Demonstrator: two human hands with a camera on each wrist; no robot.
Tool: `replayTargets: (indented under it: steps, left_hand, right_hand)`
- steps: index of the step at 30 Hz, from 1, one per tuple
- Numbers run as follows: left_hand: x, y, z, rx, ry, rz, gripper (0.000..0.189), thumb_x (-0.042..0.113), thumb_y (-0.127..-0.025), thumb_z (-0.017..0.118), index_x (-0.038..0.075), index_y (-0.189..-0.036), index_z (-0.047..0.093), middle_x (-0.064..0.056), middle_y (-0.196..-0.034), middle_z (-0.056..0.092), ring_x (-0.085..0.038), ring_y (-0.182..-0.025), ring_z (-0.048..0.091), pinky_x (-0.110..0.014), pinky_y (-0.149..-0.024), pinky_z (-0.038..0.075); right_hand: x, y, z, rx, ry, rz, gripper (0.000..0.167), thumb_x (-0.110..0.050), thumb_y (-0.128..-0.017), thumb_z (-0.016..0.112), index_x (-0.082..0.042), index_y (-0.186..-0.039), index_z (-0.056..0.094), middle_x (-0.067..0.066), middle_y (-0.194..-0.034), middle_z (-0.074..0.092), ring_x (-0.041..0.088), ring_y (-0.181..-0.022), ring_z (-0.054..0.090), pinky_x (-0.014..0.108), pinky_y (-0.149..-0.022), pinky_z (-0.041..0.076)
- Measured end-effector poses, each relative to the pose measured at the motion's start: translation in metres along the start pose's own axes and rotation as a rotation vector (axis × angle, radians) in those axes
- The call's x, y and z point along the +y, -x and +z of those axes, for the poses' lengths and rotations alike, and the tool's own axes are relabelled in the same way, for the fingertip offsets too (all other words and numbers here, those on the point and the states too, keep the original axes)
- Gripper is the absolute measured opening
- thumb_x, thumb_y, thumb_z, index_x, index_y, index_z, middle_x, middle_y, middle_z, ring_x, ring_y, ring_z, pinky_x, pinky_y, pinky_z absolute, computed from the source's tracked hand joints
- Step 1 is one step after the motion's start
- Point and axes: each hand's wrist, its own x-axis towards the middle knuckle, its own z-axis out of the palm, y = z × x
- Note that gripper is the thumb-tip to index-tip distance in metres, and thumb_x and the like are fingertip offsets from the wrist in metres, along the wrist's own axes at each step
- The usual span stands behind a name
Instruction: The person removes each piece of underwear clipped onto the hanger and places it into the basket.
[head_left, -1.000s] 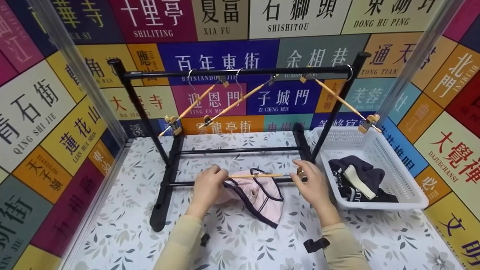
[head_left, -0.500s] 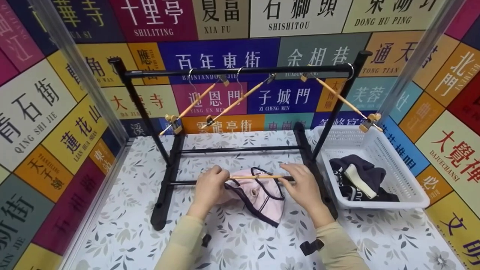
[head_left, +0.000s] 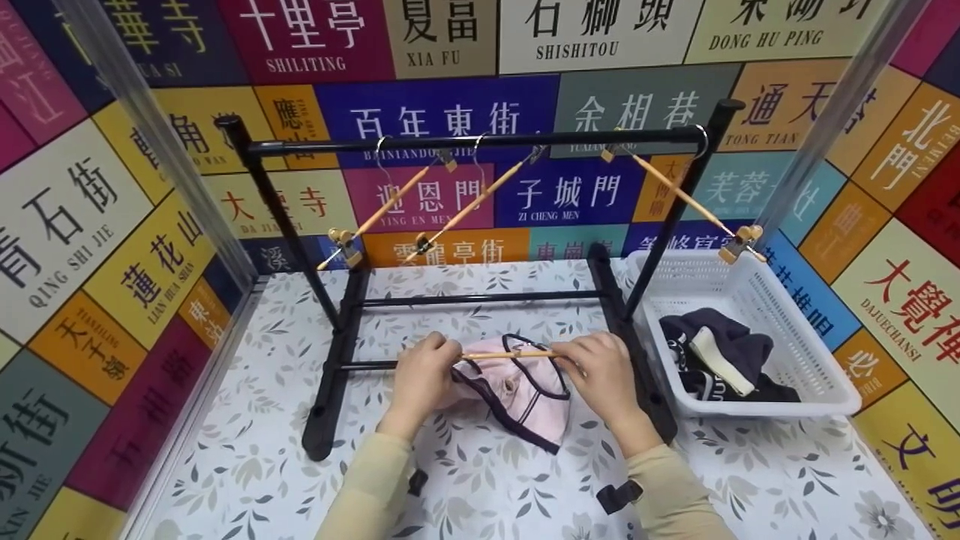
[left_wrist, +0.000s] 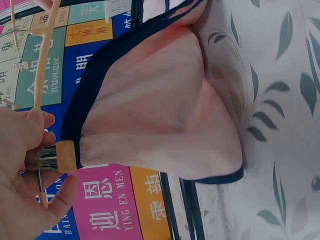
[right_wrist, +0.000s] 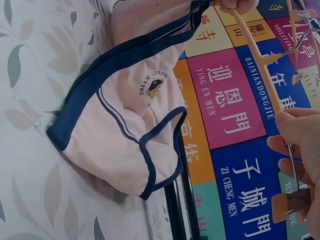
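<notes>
Pale pink underpants (head_left: 544, 416) with dark navy trim and a small printed bear (right_wrist: 155, 90) hang by one corner over the table. Above them is a wooden clip hanger (head_left: 510, 355) with a metal hook. My left hand (head_left: 424, 379) grips the hanger's left end around its clip (left_wrist: 66, 156), which sits at the navy waistband. My right hand (head_left: 606, 375) pinches the wooden bar toward its right end, thumb and fingers around it. Just beyond those fingers, the right clip (right_wrist: 287, 207) has no cloth in it. In the head view, my hands hide both clips.
A black rack (head_left: 480, 142) stands behind my hands, with several clip hangers, such as one wooden hanger (head_left: 679, 193), on its top bar. To the right, a white basket (head_left: 817, 352) contains dark clothes (head_left: 724, 341). A patterned wall encloses the back and sides.
My right hand has slid left from the hanger's right clip, and its spread fingers have closed on the bar. The left hand and the underpants have barely moved.
</notes>
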Motion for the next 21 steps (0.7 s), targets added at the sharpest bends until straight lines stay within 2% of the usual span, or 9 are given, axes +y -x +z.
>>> replayTargets:
  steps: [3, 5, 8, 15, 21]
  left_hand:
    - [0.003, 0.001, 0.0, -0.03, 0.02, -0.025, 0.044, 0.031, -0.06, 0.092, 0.014, -0.083, 0.059, -0.001, -0.08, 0.051, -0.023, -0.066, 0.054, -0.043, -0.058, 0.044]
    - [0.005, 0.002, 0.0, -0.043, 0.031, -0.036, 0.036, 0.026, -0.068, 0.089, 0.014, -0.084, 0.06, -0.001, -0.081, 0.052, -0.023, -0.068, 0.056, -0.043, -0.061, 0.045]
    - [0.007, 0.001, -0.001, -0.056, 0.048, -0.044, 0.019, 0.011, -0.08, 0.079, 0.014, -0.086, 0.061, -0.002, -0.083, 0.054, -0.023, -0.07, 0.058, -0.044, -0.064, 0.046]
    - [0.004, -0.002, -0.007, -0.06, 0.038, -0.003, 0.015, 0.014, -0.084, 0.076, 0.013, -0.089, 0.062, -0.003, -0.083, 0.055, -0.025, -0.07, 0.058, -0.046, -0.065, 0.048]
    - [-0.004, -0.007, -0.018, -0.085, -0.029, 0.035, 0.018, 0.022, -0.087, 0.073, 0.013, -0.1, 0.065, -0.006, -0.093, 0.062, -0.028, -0.085, 0.061, -0.046, -0.073, 0.046]
  right_hand:
    - [0.0, 0.0, 0.0, 0.029, 0.004, -0.005, 0.022, -0.015, -0.076, 0.083, -0.02, -0.097, 0.078, -0.002, -0.085, 0.07, 0.027, -0.082, 0.059, 0.052, -0.084, 0.042]
    - [0.0, 0.0, -0.001, 0.04, -0.003, -0.006, 0.018, -0.016, -0.077, 0.082, -0.02, -0.095, 0.078, -0.003, -0.083, 0.069, 0.026, -0.08, 0.059, 0.052, -0.082, 0.041]
    - [0.001, 0.002, -0.002, 0.05, -0.018, 0.004, 0.015, -0.018, -0.078, 0.081, -0.02, -0.093, 0.078, -0.003, -0.082, 0.069, 0.026, -0.078, 0.058, 0.051, -0.081, 0.04]
    - [0.002, 0.006, 0.001, 0.077, -0.042, 0.045, 0.017, -0.016, -0.074, 0.082, -0.02, -0.09, 0.078, -0.005, -0.082, 0.07, 0.025, -0.079, 0.058, 0.05, -0.083, 0.039]
    - [0.004, 0.009, 0.0, 0.06, -0.044, 0.077, 0.016, -0.022, -0.077, 0.079, -0.019, -0.093, 0.078, -0.003, -0.084, 0.071, 0.026, -0.081, 0.058, 0.05, -0.084, 0.039]
